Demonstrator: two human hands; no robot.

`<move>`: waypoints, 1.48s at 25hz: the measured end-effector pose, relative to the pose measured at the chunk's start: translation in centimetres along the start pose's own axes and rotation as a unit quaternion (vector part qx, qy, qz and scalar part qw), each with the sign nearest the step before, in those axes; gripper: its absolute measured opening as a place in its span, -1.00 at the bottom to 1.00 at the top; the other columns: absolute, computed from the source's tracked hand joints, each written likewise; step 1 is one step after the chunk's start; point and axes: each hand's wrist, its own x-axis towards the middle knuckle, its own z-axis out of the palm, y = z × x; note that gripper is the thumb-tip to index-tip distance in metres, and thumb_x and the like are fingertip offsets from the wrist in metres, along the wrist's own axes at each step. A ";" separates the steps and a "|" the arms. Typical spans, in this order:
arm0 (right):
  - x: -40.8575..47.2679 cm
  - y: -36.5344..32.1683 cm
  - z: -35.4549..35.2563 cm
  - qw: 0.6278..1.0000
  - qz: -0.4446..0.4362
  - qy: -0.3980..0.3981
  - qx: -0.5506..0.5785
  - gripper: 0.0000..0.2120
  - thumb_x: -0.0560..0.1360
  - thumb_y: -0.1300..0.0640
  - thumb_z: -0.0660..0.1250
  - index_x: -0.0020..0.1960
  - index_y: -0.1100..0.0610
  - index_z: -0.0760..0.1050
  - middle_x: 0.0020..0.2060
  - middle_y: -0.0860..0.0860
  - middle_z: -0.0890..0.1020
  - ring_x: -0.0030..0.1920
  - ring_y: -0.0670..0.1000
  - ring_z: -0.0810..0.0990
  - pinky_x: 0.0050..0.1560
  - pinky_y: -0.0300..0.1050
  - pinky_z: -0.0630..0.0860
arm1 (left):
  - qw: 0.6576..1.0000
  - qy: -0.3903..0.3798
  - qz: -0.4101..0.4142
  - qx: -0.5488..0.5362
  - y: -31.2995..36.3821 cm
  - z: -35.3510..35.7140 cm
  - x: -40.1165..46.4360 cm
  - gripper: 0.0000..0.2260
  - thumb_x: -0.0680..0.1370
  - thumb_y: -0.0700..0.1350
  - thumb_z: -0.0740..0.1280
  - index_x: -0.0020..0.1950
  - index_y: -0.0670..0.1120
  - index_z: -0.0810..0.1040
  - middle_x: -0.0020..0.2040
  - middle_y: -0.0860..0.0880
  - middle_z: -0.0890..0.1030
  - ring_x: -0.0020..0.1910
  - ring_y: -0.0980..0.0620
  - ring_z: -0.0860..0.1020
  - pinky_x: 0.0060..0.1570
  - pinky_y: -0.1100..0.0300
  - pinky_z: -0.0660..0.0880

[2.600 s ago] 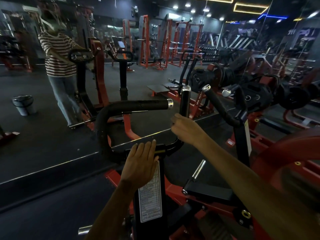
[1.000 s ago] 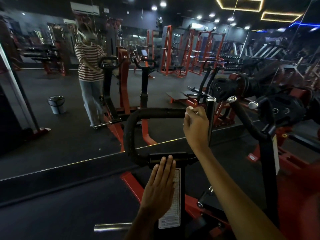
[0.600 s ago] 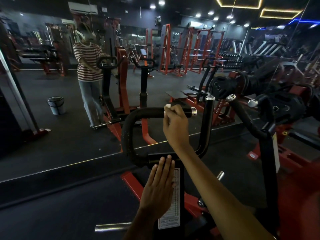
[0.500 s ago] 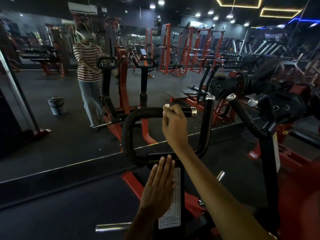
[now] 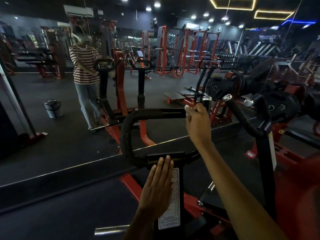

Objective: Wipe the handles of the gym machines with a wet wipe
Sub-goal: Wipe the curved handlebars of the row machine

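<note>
A: What fills the far side of the scene?

B: A wall mirror (image 5: 52, 135) runs across the left and far side. It reflects a dark gym floor, red racks (image 5: 181, 49), and a person in a striped shirt (image 5: 84, 64) standing at a red and black machine. A small bin (image 5: 52, 108) stands on the floor in the reflection, far left.

A: And nearer?

B: A red-framed machine (image 5: 131, 186) with a black upright post (image 5: 174, 196) sits near centre. On the post is a white printed label (image 5: 170, 213). To the right stands a second black upright (image 5: 265, 170), and far right are black weight plates (image 5: 223, 87).

A: Where is the handle being cleaned?

B: The horizontal handle (image 5: 155, 113) is a black bar that curves up from the post on the left and runs right, in the middle of the scene. Just right of its end rises a vertical handle (image 5: 206, 104) with a silver cap.

A: What are the hands doing?

B: The right hand (image 5: 198, 125) is closed round the right end of the horizontal handle, fingers curled tight. A wet wipe (image 5: 187, 107) shows as a small white bit at the fingertips, pressed against the bar. The left hand (image 5: 158, 186) lies flat on the upright post, fingers straight and together, partly over the label, holding nothing.
</note>
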 end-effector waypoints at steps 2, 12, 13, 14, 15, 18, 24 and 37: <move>0.1 0.5 -0.2 1.000 0.010 -0.004 0.011 -0.76 0.54 0.25 0.29 0.18 0.30 0.53 -0.10 0.11 0.50 -0.10 0.03 0.50 -0.09 -0.14 0.57 | 1.000 -0.002 0.000 0.003 0.0 0.0 0.0 -0.50 0.66 0.00 -0.15 0.52 -0.23 0.12 0.55 -0.22 0.08 0.53 -0.17 0.07 0.43 -0.04 0.10; -2.1 0.2 -1.0 0.989 0.038 0.048 0.132 -0.72 0.48 0.32 0.34 0.19 0.22 0.52 0.05 0.15 0.50 -0.02 -0.08 0.48 -0.14 -0.51 0.36 | 0.999 -0.010 0.017 0.030 -0.1 0.2 0.0 -0.45 0.60 0.02 0.01 0.52 -0.24 0.12 0.55 -0.24 0.08 0.52 -0.19 0.09 0.43 -0.06 0.09; -2.2 0.2 -0.7 0.989 0.039 0.052 0.131 -0.72 0.47 0.32 0.34 0.18 0.21 0.52 0.05 0.15 0.49 -0.02 -0.05 0.50 -0.11 -0.47 0.38 | 0.999 -0.012 0.018 0.028 -0.1 0.1 0.0 -0.45 0.60 0.02 0.02 0.52 -0.24 0.13 0.55 -0.24 0.09 0.52 -0.19 0.10 0.42 -0.06 0.11; -2.4 0.3 -0.5 0.990 0.041 0.052 0.128 -0.72 0.47 0.32 0.34 0.17 0.21 0.51 0.06 0.15 0.48 -0.01 -0.02 0.52 -0.09 -0.42 0.41 | 0.999 -0.013 0.019 0.027 -0.1 0.1 0.0 -0.45 0.60 0.03 0.02 0.52 -0.24 0.14 0.55 -0.23 0.09 0.52 -0.19 0.10 0.42 -0.06 0.12; -2.6 0.4 -0.2 0.990 0.047 0.050 0.125 -0.73 0.46 0.32 0.35 0.15 0.21 0.50 0.07 0.14 0.48 0.00 0.01 0.54 -0.07 -0.36 0.44 | 0.999 -0.013 0.020 0.026 -0.2 0.0 0.1 -0.46 0.60 0.03 0.02 0.52 -0.24 0.14 0.55 -0.23 0.10 0.52 -0.18 0.10 0.42 -0.06 0.12; -3.0 0.6 0.8 0.989 0.069 0.035 0.128 -0.76 0.45 0.31 0.37 0.10 0.21 0.47 0.07 0.12 0.49 0.00 0.03 0.58 -0.08 -0.23 0.56 | 1.000 -0.010 0.018 0.022 -0.4 -0.3 0.3 -0.45 0.61 0.05 0.03 0.52 -0.23 0.14 0.55 -0.22 0.09 0.52 -0.16 0.11 0.43 -0.04 0.08; -3.0 -2.2 2.8 0.982 0.042 0.064 0.172 -0.92 0.43 0.33 0.39 -0.14 0.23 0.50 -0.19 0.06 0.57 -0.23 -0.11 0.53 -0.21 -0.46 0.40 | 1.000 -0.004 0.011 0.010 -0.6 -0.4 0.2 -0.44 0.61 0.07 0.05 0.51 -0.24 0.15 0.54 -0.21 0.12 0.52 -0.13 0.12 0.45 -0.02 0.09; -2.4 -1.2 3.5 0.980 0.044 0.070 0.183 -0.84 0.41 0.24 0.46 -0.28 0.22 0.52 -0.34 0.04 0.58 -0.36 -0.09 0.52 -0.32 -0.37 0.44 | 1.000 0.000 0.021 0.017 -0.8 -0.3 0.3 -0.42 0.60 0.08 0.08 0.51 -0.24 0.15 0.54 -0.21 0.14 0.52 -0.13 0.13 0.43 -0.03 0.14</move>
